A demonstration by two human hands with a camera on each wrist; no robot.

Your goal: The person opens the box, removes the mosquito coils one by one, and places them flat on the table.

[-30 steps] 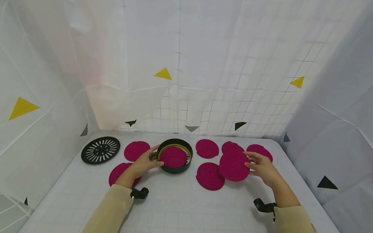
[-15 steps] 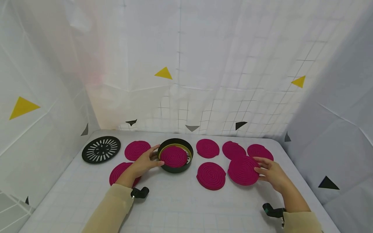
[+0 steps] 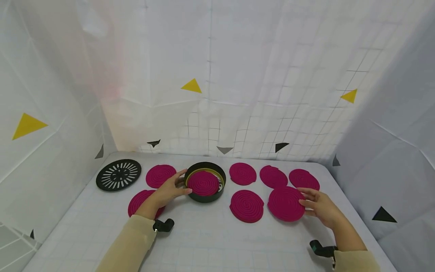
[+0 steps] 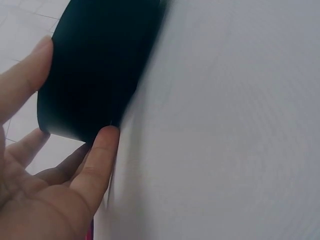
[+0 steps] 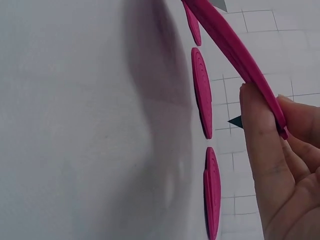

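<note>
My left hand [image 3: 168,190] grips the left side of a round dark tin [image 3: 207,198] with a yellowish inner rim. A magenta mosquito coil [image 3: 203,183] lies inside the tin. In the left wrist view, my thumb and fingers touch the tin's outer wall [image 4: 95,70]. Over at the right, my right hand [image 3: 321,206] pinches another magenta mosquito coil [image 3: 286,204] by its right edge. This coil [image 5: 245,60] is tilted and off the table in the right wrist view, with a shadow below it.
More coils lie flat: one [image 3: 246,206] left of the held coil, others [image 3: 242,173] [image 3: 273,176] [image 3: 304,179] along the back right, and two [image 3: 161,176] [image 3: 140,201] at the left. A black slotted lid [image 3: 118,175] lies far left. White sheets [image 3: 244,75] enclose the table.
My right hand has moved right and closer to me with its coil, uncovering more of the coils behind and beside it. The left hand and the tin have stayed in place.
</note>
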